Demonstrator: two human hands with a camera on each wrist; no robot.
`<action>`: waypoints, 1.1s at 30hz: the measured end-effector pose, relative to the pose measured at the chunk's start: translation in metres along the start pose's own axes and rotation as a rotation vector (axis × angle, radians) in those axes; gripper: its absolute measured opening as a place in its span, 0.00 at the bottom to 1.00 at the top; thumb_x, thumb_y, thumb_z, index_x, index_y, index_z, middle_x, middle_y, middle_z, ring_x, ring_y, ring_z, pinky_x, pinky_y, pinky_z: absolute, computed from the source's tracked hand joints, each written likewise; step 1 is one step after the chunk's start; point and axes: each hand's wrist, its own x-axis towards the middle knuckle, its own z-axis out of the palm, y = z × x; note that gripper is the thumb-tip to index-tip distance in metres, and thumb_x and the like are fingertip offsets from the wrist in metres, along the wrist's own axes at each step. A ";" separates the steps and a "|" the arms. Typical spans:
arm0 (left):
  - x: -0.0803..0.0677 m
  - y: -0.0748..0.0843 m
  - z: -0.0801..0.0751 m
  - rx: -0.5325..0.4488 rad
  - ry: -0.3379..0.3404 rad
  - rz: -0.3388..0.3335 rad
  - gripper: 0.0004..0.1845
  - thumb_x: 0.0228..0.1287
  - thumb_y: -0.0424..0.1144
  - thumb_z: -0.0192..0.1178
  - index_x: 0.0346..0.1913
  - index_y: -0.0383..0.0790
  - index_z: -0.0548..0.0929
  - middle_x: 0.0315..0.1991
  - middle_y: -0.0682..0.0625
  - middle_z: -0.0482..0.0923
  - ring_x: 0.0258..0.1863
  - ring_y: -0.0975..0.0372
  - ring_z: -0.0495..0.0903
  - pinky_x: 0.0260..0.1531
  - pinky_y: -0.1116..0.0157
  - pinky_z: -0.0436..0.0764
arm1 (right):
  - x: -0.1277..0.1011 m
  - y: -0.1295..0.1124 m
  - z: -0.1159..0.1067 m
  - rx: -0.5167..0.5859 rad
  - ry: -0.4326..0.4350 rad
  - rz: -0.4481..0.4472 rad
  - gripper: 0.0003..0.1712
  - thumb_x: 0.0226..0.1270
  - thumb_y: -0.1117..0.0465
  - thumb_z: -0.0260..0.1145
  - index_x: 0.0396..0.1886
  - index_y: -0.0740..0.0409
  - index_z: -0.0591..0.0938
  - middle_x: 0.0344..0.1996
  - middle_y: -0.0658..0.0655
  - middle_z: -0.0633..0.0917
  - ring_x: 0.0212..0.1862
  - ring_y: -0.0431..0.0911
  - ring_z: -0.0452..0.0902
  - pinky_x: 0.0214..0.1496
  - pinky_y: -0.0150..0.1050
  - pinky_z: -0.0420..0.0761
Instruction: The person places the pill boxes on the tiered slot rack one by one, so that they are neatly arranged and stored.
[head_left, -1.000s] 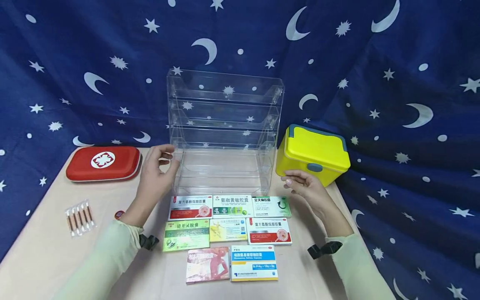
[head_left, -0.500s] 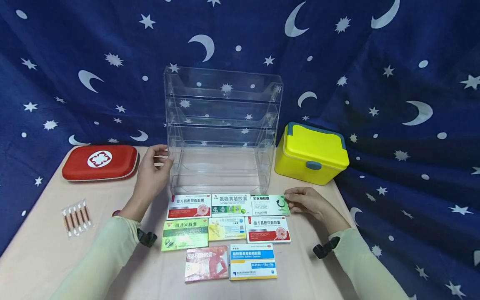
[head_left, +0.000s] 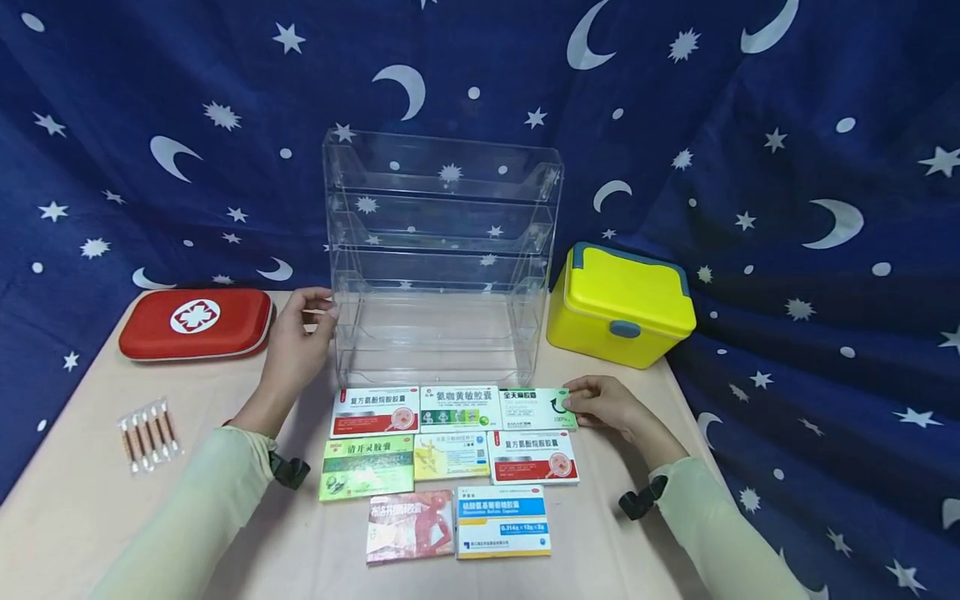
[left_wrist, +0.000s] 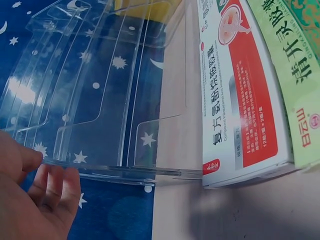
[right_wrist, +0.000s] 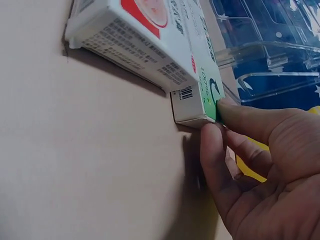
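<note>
Right hand [head_left: 603, 406] pinches the right end of a green and white medicine box [head_left: 537, 408], thumb on its top face and fingers against its end; the wrist view shows a barcode on that end, a dark curved arrow and "100%" on the green top. The box lies flat on the beige table [head_left: 82, 500], rightmost in the back row of three, just in front of the clear acrylic tiered rack [head_left: 442, 258]. Its heading is in Chinese characters, too small to read with confidence. Beside it lie a white box with a green band [head_left: 460, 408] and a red and white box [head_left: 375, 412]; the latter carries "Compound Paracetamol" in small print, seen from the left wrist. Middle row: a green box [head_left: 367, 467], a yellow box [head_left: 452, 457], a second red and white box [head_left: 533, 457]. Front row: a pink-red box [head_left: 411, 527] and a blue and white box [head_left: 503, 521] marked "0.314g x 12". Left hand [head_left: 296, 346] rests against the rack's left side wall, fingers loosely curled at its edge. A red first-aid case [head_left: 197, 322] with a white cross emblem, a strip of brown vials [head_left: 148, 433] and a yellow lidded box [head_left: 621, 305] also stand on the table.
</note>
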 end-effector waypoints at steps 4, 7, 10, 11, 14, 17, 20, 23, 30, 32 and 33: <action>0.002 -0.001 0.000 -0.007 -0.006 0.003 0.16 0.76 0.30 0.56 0.62 0.32 0.74 0.49 0.40 0.78 0.40 0.58 0.76 0.33 0.79 0.81 | -0.002 0.001 -0.001 -0.028 0.019 -0.064 0.25 0.62 0.60 0.77 0.56 0.64 0.81 0.43 0.62 0.83 0.39 0.49 0.83 0.42 0.39 0.89; 0.002 -0.001 0.000 -0.015 -0.007 0.001 0.16 0.75 0.30 0.57 0.62 0.32 0.74 0.49 0.40 0.77 0.40 0.59 0.76 0.33 0.78 0.82 | -0.004 0.002 -0.003 -0.024 0.031 -0.085 0.24 0.61 0.61 0.78 0.54 0.63 0.81 0.45 0.62 0.83 0.41 0.51 0.83 0.44 0.41 0.89; 0.001 0.000 0.000 -0.024 -0.005 -0.002 0.16 0.75 0.30 0.57 0.61 0.32 0.74 0.48 0.39 0.77 0.40 0.59 0.76 0.33 0.78 0.83 | -0.006 0.003 -0.006 -0.017 0.028 -0.098 0.24 0.61 0.60 0.78 0.54 0.62 0.81 0.45 0.62 0.83 0.42 0.52 0.82 0.46 0.42 0.88; 0.001 0.000 0.000 -0.027 -0.004 -0.002 0.16 0.75 0.29 0.57 0.61 0.32 0.75 0.48 0.39 0.77 0.40 0.59 0.76 0.33 0.78 0.83 | -0.007 0.004 -0.006 -0.010 0.030 -0.099 0.25 0.60 0.59 0.79 0.54 0.62 0.81 0.44 0.62 0.82 0.42 0.52 0.82 0.46 0.42 0.88; 0.000 0.001 -0.001 -0.026 -0.009 0.000 0.16 0.75 0.29 0.57 0.61 0.31 0.74 0.48 0.39 0.77 0.40 0.59 0.76 0.32 0.78 0.83 | -0.010 0.006 -0.008 -0.001 0.028 -0.113 0.26 0.60 0.58 0.79 0.54 0.62 0.80 0.43 0.62 0.82 0.42 0.52 0.82 0.46 0.42 0.88; 0.000 0.000 -0.001 -0.023 -0.022 0.003 0.16 0.75 0.30 0.57 0.62 0.31 0.74 0.49 0.39 0.77 0.41 0.58 0.76 0.33 0.78 0.83 | -0.014 0.007 -0.011 0.029 0.030 -0.140 0.27 0.60 0.59 0.79 0.55 0.63 0.79 0.43 0.63 0.82 0.42 0.53 0.82 0.46 0.43 0.88; 0.001 0.001 -0.001 -0.020 -0.032 0.004 0.16 0.76 0.31 0.57 0.62 0.32 0.74 0.49 0.39 0.77 0.41 0.58 0.77 0.33 0.78 0.83 | -0.019 0.009 -0.015 0.076 0.026 -0.185 0.26 0.61 0.62 0.78 0.56 0.65 0.78 0.45 0.64 0.82 0.43 0.52 0.82 0.49 0.47 0.88; 0.001 0.001 -0.001 -0.017 -0.031 0.003 0.16 0.76 0.31 0.57 0.62 0.32 0.75 0.48 0.39 0.77 0.41 0.57 0.77 0.33 0.78 0.83 | -0.022 0.010 -0.020 0.116 0.032 -0.232 0.27 0.62 0.62 0.77 0.57 0.66 0.76 0.45 0.65 0.82 0.43 0.51 0.82 0.50 0.51 0.87; 0.001 -0.001 -0.002 -0.017 -0.029 -0.004 0.16 0.75 0.30 0.57 0.61 0.31 0.75 0.48 0.39 0.77 0.40 0.59 0.77 0.33 0.76 0.84 | -0.027 -0.019 -0.028 0.117 0.091 -0.326 0.29 0.62 0.59 0.78 0.57 0.63 0.76 0.46 0.62 0.82 0.44 0.47 0.83 0.48 0.42 0.88; 0.002 -0.002 -0.002 -0.024 -0.030 -0.004 0.16 0.75 0.30 0.57 0.61 0.31 0.75 0.48 0.39 0.77 0.40 0.59 0.77 0.32 0.77 0.84 | -0.029 -0.037 -0.028 0.124 0.085 -0.375 0.26 0.64 0.60 0.77 0.56 0.63 0.76 0.46 0.61 0.83 0.43 0.46 0.83 0.47 0.41 0.88; 0.002 -0.002 -0.002 -0.027 -0.031 -0.003 0.15 0.75 0.30 0.58 0.61 0.31 0.75 0.48 0.39 0.78 0.40 0.59 0.77 0.32 0.77 0.84 | -0.029 -0.047 -0.028 0.140 0.075 -0.404 0.25 0.64 0.62 0.76 0.56 0.64 0.76 0.46 0.61 0.83 0.43 0.46 0.83 0.47 0.42 0.88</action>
